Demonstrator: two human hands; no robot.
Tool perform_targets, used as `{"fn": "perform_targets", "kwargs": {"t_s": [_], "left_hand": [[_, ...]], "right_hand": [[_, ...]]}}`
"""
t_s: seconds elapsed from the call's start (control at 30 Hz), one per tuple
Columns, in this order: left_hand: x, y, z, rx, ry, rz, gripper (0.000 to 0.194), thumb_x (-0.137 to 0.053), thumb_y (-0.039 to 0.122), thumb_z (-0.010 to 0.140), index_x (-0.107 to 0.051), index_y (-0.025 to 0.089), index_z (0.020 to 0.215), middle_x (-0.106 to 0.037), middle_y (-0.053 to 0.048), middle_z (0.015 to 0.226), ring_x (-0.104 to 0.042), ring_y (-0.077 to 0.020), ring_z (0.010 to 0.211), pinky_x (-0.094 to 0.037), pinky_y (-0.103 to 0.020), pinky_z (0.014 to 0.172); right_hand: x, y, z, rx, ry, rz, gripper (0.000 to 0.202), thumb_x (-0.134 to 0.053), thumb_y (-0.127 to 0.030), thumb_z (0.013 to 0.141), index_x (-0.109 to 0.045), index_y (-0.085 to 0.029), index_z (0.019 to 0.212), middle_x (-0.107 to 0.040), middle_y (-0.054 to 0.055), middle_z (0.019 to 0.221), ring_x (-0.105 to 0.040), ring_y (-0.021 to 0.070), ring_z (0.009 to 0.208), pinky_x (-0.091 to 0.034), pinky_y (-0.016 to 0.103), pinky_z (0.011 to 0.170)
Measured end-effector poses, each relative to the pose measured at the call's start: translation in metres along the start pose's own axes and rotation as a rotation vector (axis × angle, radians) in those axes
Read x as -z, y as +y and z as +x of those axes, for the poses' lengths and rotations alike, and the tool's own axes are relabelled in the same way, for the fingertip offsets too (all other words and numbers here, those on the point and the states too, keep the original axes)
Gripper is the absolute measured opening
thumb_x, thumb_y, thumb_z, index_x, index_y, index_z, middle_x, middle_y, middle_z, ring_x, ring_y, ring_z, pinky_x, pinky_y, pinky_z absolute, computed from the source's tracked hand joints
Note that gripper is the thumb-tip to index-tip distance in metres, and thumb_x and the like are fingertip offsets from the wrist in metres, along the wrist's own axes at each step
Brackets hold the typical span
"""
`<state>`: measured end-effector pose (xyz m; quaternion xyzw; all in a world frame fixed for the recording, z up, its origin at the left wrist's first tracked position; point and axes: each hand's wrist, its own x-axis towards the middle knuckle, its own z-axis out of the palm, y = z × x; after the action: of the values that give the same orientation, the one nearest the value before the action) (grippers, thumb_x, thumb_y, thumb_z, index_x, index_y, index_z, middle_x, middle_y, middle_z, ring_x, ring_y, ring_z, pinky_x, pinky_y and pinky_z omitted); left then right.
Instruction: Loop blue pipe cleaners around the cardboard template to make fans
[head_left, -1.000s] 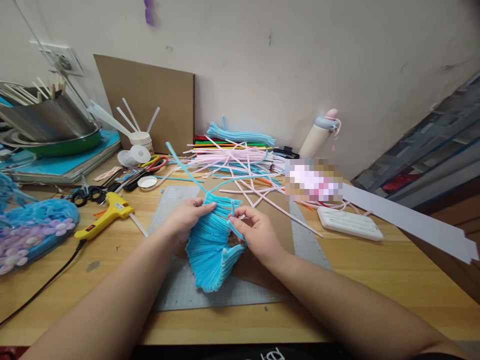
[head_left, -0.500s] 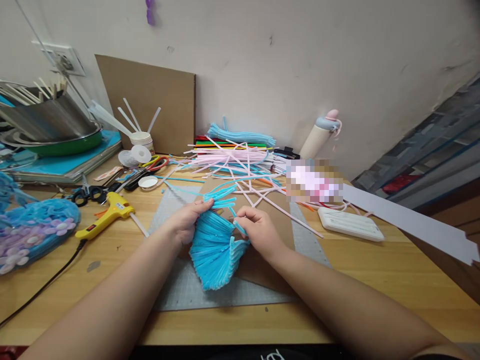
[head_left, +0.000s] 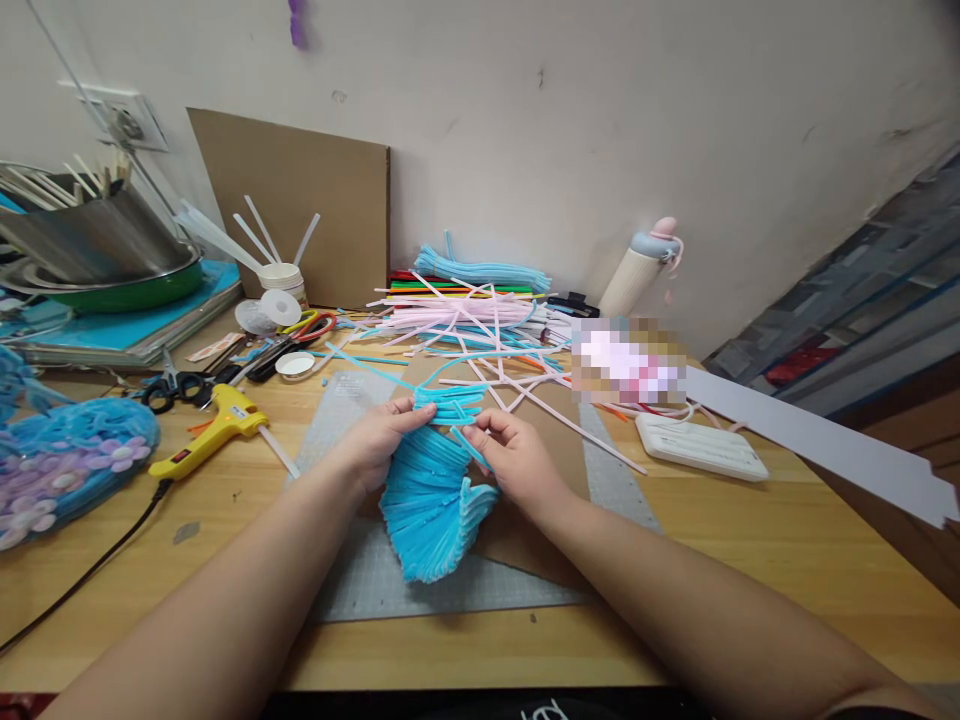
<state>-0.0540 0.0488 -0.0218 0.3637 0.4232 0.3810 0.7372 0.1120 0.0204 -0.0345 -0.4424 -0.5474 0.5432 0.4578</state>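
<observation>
A fan-shaped piece of blue pipe cleaners (head_left: 431, 500) hangs over the brown cardboard (head_left: 540, 520) and the grey cutting mat (head_left: 360, 590). My left hand (head_left: 382, 440) pinches its upper left part, where several loose blue ends (head_left: 454, 402) stick out to the right. The fingers of my right hand (head_left: 517, 455) are closed on a blue pipe cleaner end (head_left: 471, 447) at the piece's upper right. One long blue strand runs from the piece up to the left.
A yellow glue gun (head_left: 214, 430), black scissors (head_left: 176, 385) and a blue flowered item (head_left: 90, 450) lie left. Behind are pink pipe cleaners (head_left: 450, 315) and a leaning cardboard sheet (head_left: 300, 210). A bottle (head_left: 634, 275) and white case (head_left: 701, 447) are at right.
The loose blue ends have shifted slightly right and sit closer together. My left hand has moved a little right; the end in my right hand has tilted and now meets them.
</observation>
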Motion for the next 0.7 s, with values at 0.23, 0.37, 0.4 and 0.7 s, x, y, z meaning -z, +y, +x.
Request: {"fn": "perform_targets", "kwargs": {"t_s": [0.23,0.37,0.4,0.7], "left_hand": [[-0.003,0.004,-0.003,-0.716,0.542,0.752,0.038,-0.065,0.033,0.066,-0.053,0.019,0.099,-0.055,-0.005,0.097,-0.052,-0.0187,0.090,-0.041,-0.031,0.079],[-0.006,0.013,-0.011,-0.871,0.280,1.119,0.013,-0.061,0.030,0.071,-0.062,0.020,0.079,-0.053,-0.004,0.094,-0.048,-0.0197,0.097,-0.036,-0.032,0.087],[-0.007,0.014,-0.012,-0.870,0.226,1.153,0.012,-0.061,0.029,0.071,-0.063,0.020,0.079,-0.053,-0.004,0.093,-0.049,-0.0196,0.096,-0.036,-0.032,0.087],[-0.007,0.009,-0.011,-0.881,0.233,1.224,0.009,-0.052,0.024,0.077,-0.060,0.018,0.078,-0.055,-0.004,0.091,-0.050,-0.0185,0.093,-0.038,-0.032,0.084]], "right_hand": [[0.000,0.003,-0.002,0.039,-0.001,-0.035,0.019,-0.054,-0.039,0.076,-0.054,-0.019,0.076,-0.046,-0.006,0.051,-0.045,0.0078,0.044,-0.036,0.018,0.042],[-0.002,-0.001,-0.004,0.065,-0.039,0.000,0.017,-0.055,-0.036,0.075,-0.056,-0.020,0.077,-0.048,-0.005,0.055,-0.046,0.0074,0.045,-0.038,0.018,0.043],[-0.002,-0.002,-0.005,0.063,-0.051,0.012,0.017,-0.055,-0.036,0.076,-0.057,-0.020,0.078,-0.048,-0.005,0.056,-0.046,0.0072,0.046,-0.039,0.018,0.043],[-0.003,-0.001,-0.005,0.027,-0.027,0.010,0.018,-0.058,-0.036,0.073,-0.056,-0.017,0.075,-0.050,-0.003,0.062,-0.047,0.0074,0.050,-0.041,0.018,0.044]]}}
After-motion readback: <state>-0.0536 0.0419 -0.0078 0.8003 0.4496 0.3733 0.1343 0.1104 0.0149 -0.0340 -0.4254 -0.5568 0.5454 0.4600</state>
